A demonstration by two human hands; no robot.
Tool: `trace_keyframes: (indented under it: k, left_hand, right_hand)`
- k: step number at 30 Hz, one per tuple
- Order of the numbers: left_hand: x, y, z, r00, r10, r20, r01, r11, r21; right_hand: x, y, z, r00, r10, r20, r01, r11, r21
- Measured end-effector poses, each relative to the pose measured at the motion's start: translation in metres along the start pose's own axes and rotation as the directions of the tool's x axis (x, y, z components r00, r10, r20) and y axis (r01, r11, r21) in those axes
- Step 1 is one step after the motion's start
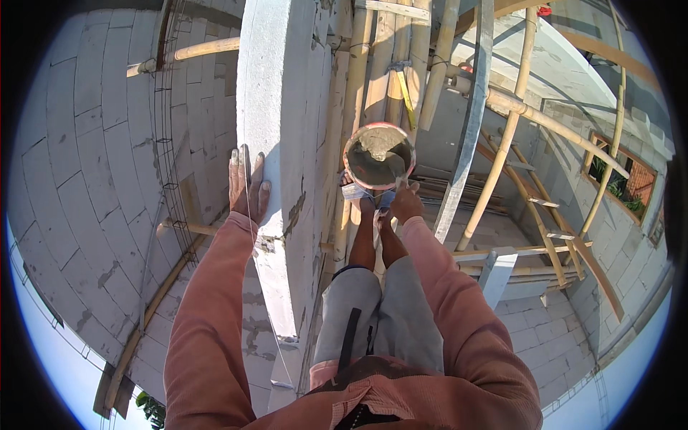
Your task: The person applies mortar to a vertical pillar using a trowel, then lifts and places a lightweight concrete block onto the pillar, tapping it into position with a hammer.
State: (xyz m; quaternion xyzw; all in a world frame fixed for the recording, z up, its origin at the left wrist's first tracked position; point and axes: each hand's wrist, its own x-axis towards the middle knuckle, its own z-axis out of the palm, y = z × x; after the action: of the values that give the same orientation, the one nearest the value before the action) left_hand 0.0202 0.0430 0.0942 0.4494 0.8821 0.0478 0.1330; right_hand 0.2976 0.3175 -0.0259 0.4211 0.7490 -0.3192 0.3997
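Any marking on the yellow-handled tool [407, 100], beyond the right fingers and farther ahead, is too small to read; the tool's head rests by the bamboo poles [356, 68] and planks that run away from the person.

The right hand [408, 203] has its fingers curled tight around the handle of a trowel [395, 162], whose blade dips into a round bucket [358, 172] just ahead and to the left of those fingers. Inside, pale grey mortar [380, 142] is heaped against the far side. The person's feet and bare shins show just below the bucket, close by the right fingers on their left.

The left hand [249, 192] lies flat on the pale block wall [261, 93], fingers straight and slightly parted, gripping nothing. A thin string [275, 331] runs along this hand and back toward the person; whether it passes over or between the fingers I cannot tell.

Just right of the right fingers, a grey timber [467, 136] slants upward and blocks part of the view; beyond it stand crossed bamboo scaffolding [512, 118], a timber ladder [534, 201] and, farther right, a framed window opening [622, 183]. Left of the left fingers rises a large block wall with dark joints [79, 143].
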Motion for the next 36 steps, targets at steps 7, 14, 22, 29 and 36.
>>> trace_keyframes:
  k: [7,14,22,29,36]
  left_hand:
    - [0.034,0.019,0.024,0.985,0.122,-0.125,-0.135,0.986,-0.099]
    - [0.010,-0.003,0.021,0.987,0.083,-0.140,-0.094,0.993,-0.076]
    - [-0.007,-0.019,0.011,0.987,0.163,-0.007,-0.160,0.974,0.157]
    - [0.037,0.021,0.040,0.974,0.112,-0.196,-0.152,0.967,-0.206]
    - [0.004,0.001,0.007,0.997,-0.046,-0.059,0.032,0.976,-0.217]
  right_hand:
    - [0.099,0.046,0.051,0.981,-0.160,0.109,0.182,0.954,-0.237]
    - [0.018,0.001,0.022,0.975,-0.222,0.004,0.221,0.969,-0.115]
    - [0.091,-0.073,0.020,0.931,-0.306,-0.198,0.200,0.883,-0.424]
    - [0.113,0.055,0.096,0.895,-0.399,0.198,0.329,0.294,-0.897]
    - [0.062,-0.059,-0.007,0.781,-0.622,-0.045,0.436,0.596,-0.674]
